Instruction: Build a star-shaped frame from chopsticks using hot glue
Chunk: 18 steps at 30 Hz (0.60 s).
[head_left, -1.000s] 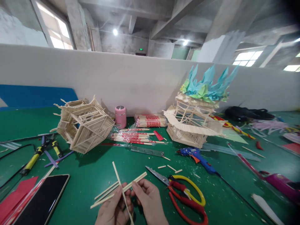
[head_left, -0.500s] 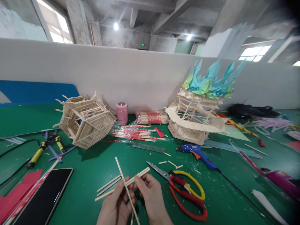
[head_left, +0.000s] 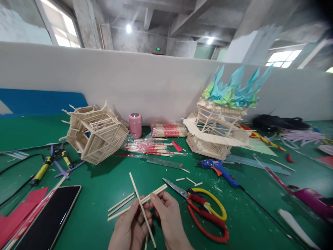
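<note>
My left hand (head_left: 130, 227) is closed around thin wooden chopsticks, its thumb pressed near the place where they cross. One long chopstick (head_left: 134, 184) slants across the front of that hand, its upper end pointing away from me. With thumb and fingers my right hand (head_left: 169, 217) pinches a pair of chopsticks (head_left: 160, 189) whose far ends stick out to the upper right. Left of my hands, several more chopsticks (head_left: 121, 201) lie side by side on the green table (head_left: 99, 198). Scissors (head_left: 205, 211) with red and yellow handles rest open just to the right.
Stick-built models stand left (head_left: 99, 135) and right (head_left: 215, 139), the right one topped with blue paper. Packs of chopsticks (head_left: 169, 130) and a pink flask (head_left: 135, 125) are between them. A blue glue gun (head_left: 221, 172), a phone (head_left: 49, 218) and yellow-handled pliers (head_left: 43, 170) lie around.
Both hands and the held chopsticks have shifted very slightly to the right. The grip looks the same, and the other things lie as before.
</note>
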Motion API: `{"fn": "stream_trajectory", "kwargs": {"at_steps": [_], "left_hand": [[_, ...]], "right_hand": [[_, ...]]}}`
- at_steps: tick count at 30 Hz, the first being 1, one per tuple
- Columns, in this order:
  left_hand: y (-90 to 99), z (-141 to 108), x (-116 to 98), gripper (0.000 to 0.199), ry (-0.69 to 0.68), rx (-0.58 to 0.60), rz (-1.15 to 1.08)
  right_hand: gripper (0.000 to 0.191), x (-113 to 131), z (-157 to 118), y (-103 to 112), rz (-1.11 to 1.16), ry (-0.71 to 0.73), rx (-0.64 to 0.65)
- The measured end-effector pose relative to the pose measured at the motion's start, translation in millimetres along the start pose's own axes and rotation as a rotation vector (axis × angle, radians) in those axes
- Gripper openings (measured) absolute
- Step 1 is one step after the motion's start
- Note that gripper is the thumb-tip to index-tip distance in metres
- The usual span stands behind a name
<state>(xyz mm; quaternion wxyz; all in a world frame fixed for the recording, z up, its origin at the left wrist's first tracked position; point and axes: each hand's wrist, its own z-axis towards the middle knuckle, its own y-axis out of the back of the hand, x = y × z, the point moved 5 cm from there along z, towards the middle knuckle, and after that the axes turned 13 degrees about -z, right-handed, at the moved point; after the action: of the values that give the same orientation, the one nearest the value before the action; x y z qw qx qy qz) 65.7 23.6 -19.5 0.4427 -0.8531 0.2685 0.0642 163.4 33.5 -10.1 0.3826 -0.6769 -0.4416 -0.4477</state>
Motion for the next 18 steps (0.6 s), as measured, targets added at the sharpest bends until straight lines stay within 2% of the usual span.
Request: {"fn": "stream_trajectory", "kwargs": {"at_steps": [6, 12, 18], "left_hand": [[-3.2, -4, -1, 0.023, 0.011, -0.027, -0.035], [-10.3, -10, -4, 0.034, 0.022, 0.012, -0.050], [-9.0, -8, -3, 0.040, 0.072, 0.051, -0.095]], "right_hand": [[0.031, 1, 0, 2, -0.012, -0.002, -0.001], [0.032, 6, 4, 12, -0.036, 0.036, -0.062], [0.035, 12, 10, 20, -0.047, 0.070, -0.077]]}}
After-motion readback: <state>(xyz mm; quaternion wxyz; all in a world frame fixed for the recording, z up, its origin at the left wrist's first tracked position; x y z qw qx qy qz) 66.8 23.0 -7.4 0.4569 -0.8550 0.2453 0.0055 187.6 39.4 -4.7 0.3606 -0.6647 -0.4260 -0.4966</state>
